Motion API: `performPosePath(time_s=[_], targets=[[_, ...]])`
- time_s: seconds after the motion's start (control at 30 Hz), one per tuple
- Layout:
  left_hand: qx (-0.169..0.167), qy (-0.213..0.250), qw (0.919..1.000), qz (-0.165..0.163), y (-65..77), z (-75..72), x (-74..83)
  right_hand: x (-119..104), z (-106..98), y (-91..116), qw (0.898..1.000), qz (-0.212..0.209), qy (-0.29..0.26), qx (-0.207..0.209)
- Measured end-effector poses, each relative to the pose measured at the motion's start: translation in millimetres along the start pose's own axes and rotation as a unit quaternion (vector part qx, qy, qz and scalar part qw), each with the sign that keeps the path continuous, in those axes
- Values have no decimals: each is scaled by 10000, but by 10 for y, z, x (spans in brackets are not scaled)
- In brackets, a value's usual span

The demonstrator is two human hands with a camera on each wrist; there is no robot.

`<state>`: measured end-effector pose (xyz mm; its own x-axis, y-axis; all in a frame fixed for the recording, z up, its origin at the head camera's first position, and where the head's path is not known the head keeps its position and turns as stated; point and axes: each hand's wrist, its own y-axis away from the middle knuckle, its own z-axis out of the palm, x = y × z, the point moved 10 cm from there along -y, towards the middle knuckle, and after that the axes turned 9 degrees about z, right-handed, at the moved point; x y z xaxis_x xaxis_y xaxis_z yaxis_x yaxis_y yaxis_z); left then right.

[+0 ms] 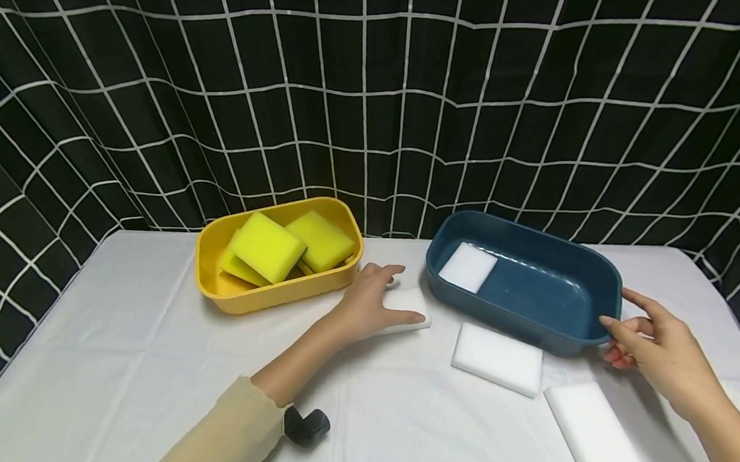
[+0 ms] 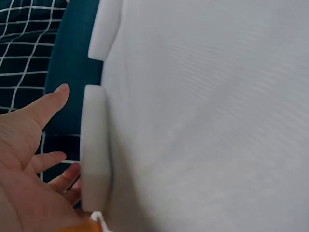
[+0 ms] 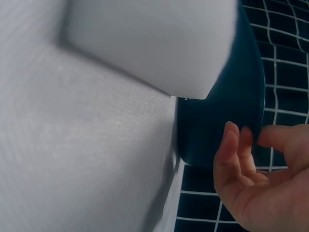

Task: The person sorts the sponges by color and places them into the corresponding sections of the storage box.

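Note:
My left hand spreads its thumb and fingers about a white sponge lying between the two tubs. In the left wrist view the thumb stands apart from that sponge, and the lower fingertips come close to it; contact is unclear. My right hand pinches the right end of a dark blue tub at its rim, also visible in the right wrist view. One white sponge lies inside the blue tub at its left end. Two more, a nearer sponge and a farther-right sponge, lie in front of it.
A yellow tub with several yellow sponges stands left of the blue one. White cloth covers the table. Behind hangs a black curtain with a white grid. Black devices sit by the wrists.

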<state>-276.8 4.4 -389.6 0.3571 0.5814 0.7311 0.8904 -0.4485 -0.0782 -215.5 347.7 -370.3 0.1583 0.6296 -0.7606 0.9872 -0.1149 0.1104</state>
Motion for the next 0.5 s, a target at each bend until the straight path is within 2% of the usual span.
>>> performPosePath(time_s=[0.37,0.5], targets=[[18,-410,9990,-152,99,38,-151,-6,-1,6,10000,-44,-54,-23],[-25,-397,9989,-250,118,56,-196,-3,-2,8,10000,-27,-41,-12]])
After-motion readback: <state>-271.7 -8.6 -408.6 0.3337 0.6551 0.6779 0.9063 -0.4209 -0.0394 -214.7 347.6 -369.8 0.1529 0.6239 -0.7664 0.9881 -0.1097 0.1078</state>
